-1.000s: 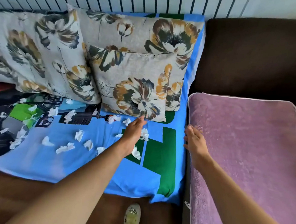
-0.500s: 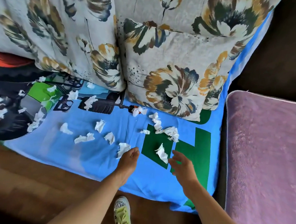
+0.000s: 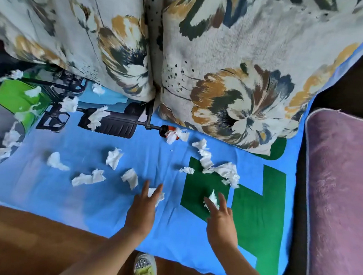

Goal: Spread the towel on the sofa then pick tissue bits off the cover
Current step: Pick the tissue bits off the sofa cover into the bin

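Several white tissue bits [image 3: 114, 158] lie scattered over the blue printed cover [image 3: 86, 195] on the sofa seat. The purple towel [image 3: 343, 202] lies spread flat at the right. My left hand [image 3: 142, 209] rests on the cover with its fingers over one tissue bit [image 3: 158, 194]. My right hand [image 3: 221, 220] reaches onto the green patch, and its fingertips pinch another tissue bit [image 3: 212, 198]. A larger clump of tissue [image 3: 227, 172] sits just beyond the right hand.
Two floral cushions [image 3: 234, 76] lean along the back of the seat, touching some tissue bits. The dark brown sofa [image 3: 351, 84] shows behind the towel. Brown floor [image 3: 18, 244] and my yellow-green shoe [image 3: 145, 270] lie below the cover's front edge.
The view has closed in on the cover. Both hands have moved forward onto tissue bits; the right hand came off the towel a second ago and now touches a bit on the green patch.
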### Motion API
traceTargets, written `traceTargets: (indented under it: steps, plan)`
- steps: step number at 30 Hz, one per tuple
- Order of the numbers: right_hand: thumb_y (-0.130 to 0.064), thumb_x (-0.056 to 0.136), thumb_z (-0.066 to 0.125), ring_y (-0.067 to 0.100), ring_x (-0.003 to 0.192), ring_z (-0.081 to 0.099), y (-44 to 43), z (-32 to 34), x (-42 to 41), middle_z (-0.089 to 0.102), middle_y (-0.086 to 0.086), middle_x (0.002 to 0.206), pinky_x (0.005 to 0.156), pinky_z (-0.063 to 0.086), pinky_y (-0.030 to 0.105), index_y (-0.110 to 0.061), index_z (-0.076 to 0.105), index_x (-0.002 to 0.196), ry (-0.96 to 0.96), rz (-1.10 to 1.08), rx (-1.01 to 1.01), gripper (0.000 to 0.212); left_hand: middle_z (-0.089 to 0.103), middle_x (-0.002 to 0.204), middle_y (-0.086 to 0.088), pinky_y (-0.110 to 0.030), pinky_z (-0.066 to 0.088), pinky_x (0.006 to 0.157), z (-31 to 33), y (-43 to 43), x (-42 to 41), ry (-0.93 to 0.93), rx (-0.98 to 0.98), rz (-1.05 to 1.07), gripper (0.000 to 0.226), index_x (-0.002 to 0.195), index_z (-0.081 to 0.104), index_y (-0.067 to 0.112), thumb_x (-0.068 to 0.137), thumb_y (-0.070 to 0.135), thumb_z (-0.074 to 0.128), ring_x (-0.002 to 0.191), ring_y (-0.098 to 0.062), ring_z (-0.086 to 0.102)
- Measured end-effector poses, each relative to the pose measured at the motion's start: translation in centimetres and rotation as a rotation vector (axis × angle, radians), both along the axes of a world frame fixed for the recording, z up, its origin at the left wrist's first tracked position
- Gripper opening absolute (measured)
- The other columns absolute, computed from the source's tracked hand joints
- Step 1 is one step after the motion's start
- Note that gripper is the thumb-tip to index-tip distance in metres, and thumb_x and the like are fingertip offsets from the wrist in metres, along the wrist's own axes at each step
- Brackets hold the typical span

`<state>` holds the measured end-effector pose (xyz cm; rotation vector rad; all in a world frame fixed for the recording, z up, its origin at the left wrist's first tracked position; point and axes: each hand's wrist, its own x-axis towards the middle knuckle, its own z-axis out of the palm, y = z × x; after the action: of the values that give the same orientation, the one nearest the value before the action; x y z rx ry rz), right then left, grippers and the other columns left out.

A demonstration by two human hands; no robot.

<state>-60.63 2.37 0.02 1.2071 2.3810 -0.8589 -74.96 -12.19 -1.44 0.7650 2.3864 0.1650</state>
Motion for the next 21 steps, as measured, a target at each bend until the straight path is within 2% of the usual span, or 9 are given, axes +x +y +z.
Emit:
traceTargets:
  steps: [2,4,7,10,12,13,17,19,21]
  plan:
    - [0.017,0.078,0.039,0.027,0.126,0.03,0.1,-1.0,-0.6,-0.007,-0.006,0.157,0.074,0.052,0.028,-0.034,0.019,0.144,-0.101,0.089,0.029,0.086,0.005,0.158,-0.002,-0.033,0.05,0.086,-0.4,0.4,-0.5,0.045,-0.058,-0.073,0.072,0.144,0.017,0.037,0.089,0.001,0.045,0.129,-0.028,0.035]
    - [0.016,0.078,0.042,0.03,0.124,0.03,0.2,-1.8,-0.7,-0.011,-0.003,0.157,0.081,0.052,0.028,-0.031,0.009,0.146,-0.165,0.172,0.063,0.088,0.017,0.154,-0.003,-0.032,0.052,0.084,-1.0,0.6,-0.8,0.117,-0.058,-0.11,0.066,0.141,0.026,0.032,0.088,-0.003,0.043,0.127,-0.027,0.035]
    - [0.014,0.074,0.051,0.032,0.116,0.037,0.2,-3.0,-0.3,0.012,0.006,0.155,0.088,0.05,0.031,-0.015,0.02,0.144,-0.162,0.264,0.161,0.082,0.044,0.133,-0.003,-0.034,0.051,0.081,-1.3,0.6,-1.3,0.157,0.013,-0.184,0.046,0.128,0.047,0.02,0.087,-0.001,0.045,0.117,-0.025,0.045]
    - [0.019,0.039,0.072,0.029,0.081,0.059,0.0,-2.9,-0.1,0.063,0.013,0.107,0.051,0.054,0.028,-0.002,0.063,0.099,-0.08,0.336,0.273,0.065,0.063,0.087,-0.01,-0.032,0.054,0.052,-0.8,0.7,-1.6,0.152,0.081,-0.302,0.024,0.085,0.065,0.008,0.066,-0.006,0.068,0.08,-0.029,0.064]
    - [0.02,0.02,0.072,0.023,0.058,0.058,0.1,-3.1,0.1,0.063,0.006,0.073,0.033,0.042,0.026,-0.007,0.063,0.069,-0.061,0.323,0.331,0.057,0.061,0.087,-0.011,-0.035,0.051,0.058,-1.1,1.1,-2.1,0.105,0.085,-0.279,0.019,0.084,0.062,0.007,0.071,-0.006,0.061,0.081,-0.03,0.063]
    - [0.021,0.024,0.07,0.025,0.056,0.057,0.1,-3.3,0.0,0.061,0.006,0.068,0.033,0.039,0.028,-0.007,0.06,0.065,-0.015,0.278,0.296,0.051,0.06,0.091,-0.01,-0.035,0.048,0.065,-1.2,1.3,-2.4,0.037,0.094,-0.181,0.017,0.088,0.06,0.008,0.078,-0.004,0.052,0.087,-0.03,0.061]
    - [0.016,0.07,0.049,0.027,0.064,0.052,0.8,-4.6,-0.8,0.061,0.007,0.07,0.05,0.035,0.028,-0.007,0.061,0.072,0.191,-0.381,-0.012,0.026,0.056,0.054,0.001,-0.028,0.04,0.059,-1.4,2.5,-3.7,-0.2,0.255,0.368,0.025,0.056,0.058,0.013,0.08,0.004,0.056,0.06,-0.02,0.057]
    - [0.01,0.077,0.05,0.021,0.057,0.052,1.4,-4.7,-1.1,0.061,0.004,0.065,0.045,0.038,0.025,-0.015,0.06,0.067,0.259,-0.768,-0.194,0.029,0.054,0.042,0.003,-0.026,0.037,0.051,-1.3,3.1,-3.8,-0.273,0.324,0.543,0.028,0.051,0.059,0.01,0.08,0.007,0.059,0.046,-0.013,0.05]
    - [0.008,0.079,0.055,0.02,0.051,0.053,2.0,-4.4,-1.5,0.062,0.007,0.063,0.044,0.041,0.026,-0.019,0.06,0.065,0.367,-0.966,-0.26,0.031,0.057,0.044,0.004,-0.026,0.037,0.051,-1.0,3.7,-3.7,-0.298,0.358,0.592,0.024,0.056,0.063,0.012,0.08,0.009,0.059,0.047,-0.012,0.049]
